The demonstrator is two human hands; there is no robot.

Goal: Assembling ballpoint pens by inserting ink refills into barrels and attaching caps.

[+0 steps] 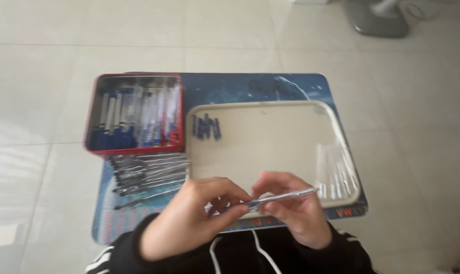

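— What are your hands doing?
— My left hand (189, 218) and right hand (296, 210) both pinch one clear pen (275, 198), level above the near rim of the beige tray (270, 147). I'd say I'm fitting it together; seating it needs a straight push
— And the containers?
— The red tin (133, 114) holds clear barrels; the tray holds blue caps (206, 127) and more clear parts (336, 172); dark refills (149, 175) lie beside the tin

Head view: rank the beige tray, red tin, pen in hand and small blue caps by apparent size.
1. Beige tray
2. Red tin
3. Pen, held by the left hand and right hand; nearness to the camera enlarges it
4. Blue caps
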